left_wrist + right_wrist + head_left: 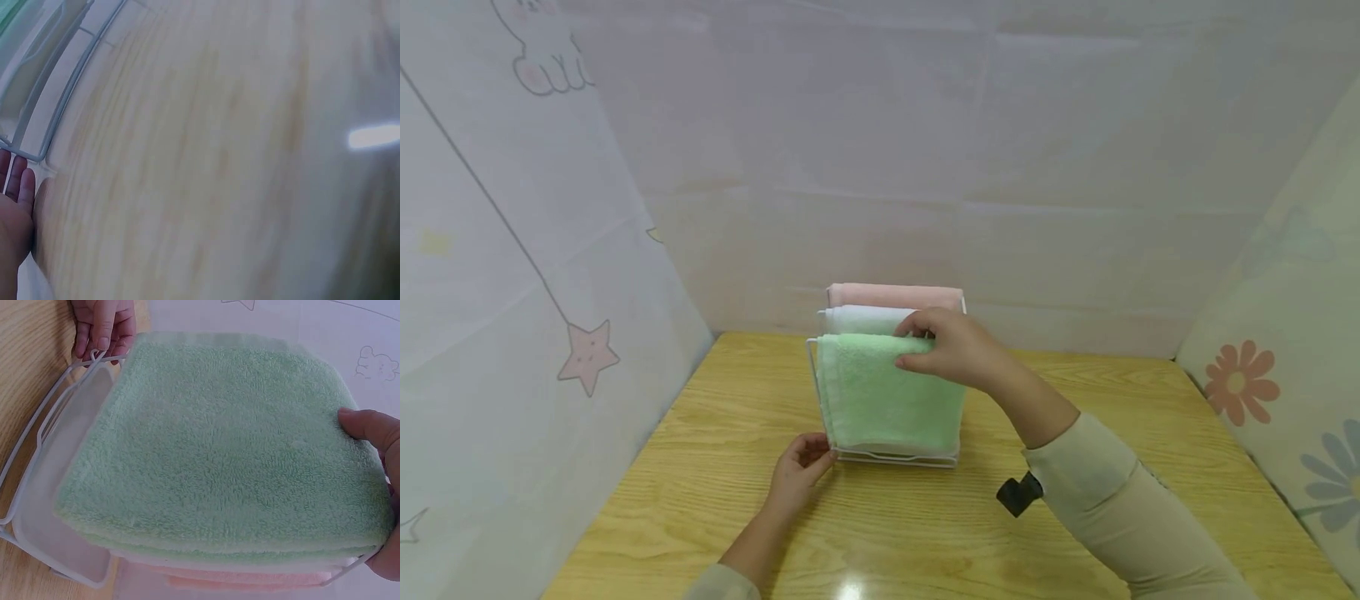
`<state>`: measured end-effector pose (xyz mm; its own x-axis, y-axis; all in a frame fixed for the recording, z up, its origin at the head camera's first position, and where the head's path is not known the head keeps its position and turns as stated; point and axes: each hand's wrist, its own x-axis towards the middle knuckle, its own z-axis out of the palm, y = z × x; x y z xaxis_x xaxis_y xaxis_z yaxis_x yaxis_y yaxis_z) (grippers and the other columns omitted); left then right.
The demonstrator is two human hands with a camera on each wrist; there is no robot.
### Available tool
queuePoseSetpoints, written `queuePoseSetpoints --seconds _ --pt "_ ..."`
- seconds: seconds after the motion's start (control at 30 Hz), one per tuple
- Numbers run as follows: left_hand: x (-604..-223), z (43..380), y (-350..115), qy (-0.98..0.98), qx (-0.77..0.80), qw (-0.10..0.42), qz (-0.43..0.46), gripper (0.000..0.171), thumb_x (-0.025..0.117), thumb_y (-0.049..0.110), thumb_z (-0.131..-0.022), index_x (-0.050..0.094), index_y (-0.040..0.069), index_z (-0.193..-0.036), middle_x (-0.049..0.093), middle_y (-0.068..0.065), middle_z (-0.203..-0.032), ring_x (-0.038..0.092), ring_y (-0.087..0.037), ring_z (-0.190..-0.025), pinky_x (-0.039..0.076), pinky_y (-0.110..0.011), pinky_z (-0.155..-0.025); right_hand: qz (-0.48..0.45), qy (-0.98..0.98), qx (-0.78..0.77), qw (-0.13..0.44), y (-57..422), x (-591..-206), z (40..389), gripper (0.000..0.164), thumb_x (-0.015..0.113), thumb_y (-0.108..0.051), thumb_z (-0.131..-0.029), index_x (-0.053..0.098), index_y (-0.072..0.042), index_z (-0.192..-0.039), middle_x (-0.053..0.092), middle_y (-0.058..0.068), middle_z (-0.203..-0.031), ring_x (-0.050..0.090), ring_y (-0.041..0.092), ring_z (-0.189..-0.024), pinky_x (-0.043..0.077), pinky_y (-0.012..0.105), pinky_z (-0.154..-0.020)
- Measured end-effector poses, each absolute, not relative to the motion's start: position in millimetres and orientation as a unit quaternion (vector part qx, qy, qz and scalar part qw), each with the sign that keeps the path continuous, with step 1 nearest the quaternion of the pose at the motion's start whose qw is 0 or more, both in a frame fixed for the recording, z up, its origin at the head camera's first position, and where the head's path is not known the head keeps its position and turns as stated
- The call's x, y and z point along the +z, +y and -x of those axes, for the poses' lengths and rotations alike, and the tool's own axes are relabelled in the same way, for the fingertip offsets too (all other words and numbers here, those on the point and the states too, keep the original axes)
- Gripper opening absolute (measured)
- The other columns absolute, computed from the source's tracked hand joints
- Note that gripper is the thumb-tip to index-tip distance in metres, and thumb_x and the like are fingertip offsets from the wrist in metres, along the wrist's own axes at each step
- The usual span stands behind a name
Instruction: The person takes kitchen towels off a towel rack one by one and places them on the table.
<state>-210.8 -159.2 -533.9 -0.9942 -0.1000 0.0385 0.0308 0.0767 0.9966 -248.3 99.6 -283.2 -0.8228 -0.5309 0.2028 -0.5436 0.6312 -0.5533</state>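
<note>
A white wire rack [897, 462] stands on the table with folded towels upright in it. The light green towel [880, 396] is at the front, a white towel [861, 320] behind it and a pink towel [895, 295] at the back. My right hand [955, 348] pinches the top edge of the green towel near its right corner, thumb in front and fingers behind. Down at the rack's front left corner, my left hand [799, 468] holds the wire between thumb and fingers. The right wrist view shows a pale tray base [62, 487] beneath the green towel.
The wooden table [715, 508] carries the rack near its far side. A pale fabric backdrop [880, 167] rises behind the table and along both sides. A black strap piece [1019, 495] juts from the right sleeve.
</note>
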Motion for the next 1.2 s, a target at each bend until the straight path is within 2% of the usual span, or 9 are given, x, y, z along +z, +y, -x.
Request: queuePoseSetpoints --seconds 0.17,0.33,0.57,0.97,1.2 --pt "-533.9 210.8 -158.8 -0.729 -0.683 0.048 -0.017 0.031 0.069 0.002 -0.089 0.058 -0.007 -0.116 0.063 -0.023 -0.113 0.061 -0.003 -0.091 0.053 -0.016 -0.081 -0.276 -0.905 0.323 0.003 98.6 -282.9 248.2 0.029 0.077 -0.027 -0.085 0.071 -0.014 -0.111 0.066 -0.001 -0.110 0.055 0.018 -0.098 0.050 0.037 -0.090" --pt "-534.7 211.7 -159.8 -0.727 -0.685 0.047 -0.016 0.032 0.070 0.003 -0.089 0.057 -0.007 -0.116 0.062 -0.024 -0.114 0.061 -0.005 -0.093 0.053 -0.016 -0.081 -0.247 -0.904 0.349 -0.014 97.3 -283.2 249.7 0.028 0.076 -0.027 -0.086 0.072 -0.015 -0.111 0.068 -0.001 -0.113 0.059 0.017 -0.105 0.052 0.037 -0.092" --pt "-534.6 211.2 -160.2 -0.727 -0.685 0.039 -0.018 0.033 0.069 0.003 -0.089 0.056 -0.006 -0.118 0.060 -0.022 -0.117 0.060 -0.007 -0.095 0.053 -0.015 -0.082 -0.244 -0.899 0.364 -0.019 97.3 -284.5 251.7 0.022 0.076 -0.025 -0.086 0.074 -0.014 -0.105 0.072 -0.002 -0.103 0.063 0.014 -0.091 0.055 0.032 -0.081" --pt "-536.3 210.6 -159.0 -0.725 -0.686 0.053 -0.008 0.031 0.069 0.001 -0.089 0.055 -0.010 -0.115 0.059 -0.027 -0.116 0.062 -0.008 -0.094 0.053 -0.014 -0.079 -0.236 -0.885 0.400 -0.016 99.2 -282.7 250.7 0.017 0.075 -0.022 -0.087 0.073 -0.013 -0.101 0.070 0.002 -0.099 0.059 0.015 -0.085 0.051 0.028 -0.073" --pt "-536.5 209.2 -158.7 -0.733 -0.677 0.062 -0.004 0.031 0.069 0.002 -0.089 0.055 -0.010 -0.114 0.060 -0.025 -0.112 0.060 -0.004 -0.091 0.053 -0.013 -0.078 -0.241 -0.876 0.417 -0.013 100.1 -279.4 251.8 0.026 0.076 -0.021 -0.087 0.072 -0.014 -0.111 0.072 0.003 -0.105 0.062 0.016 -0.094 0.053 0.029 -0.079"
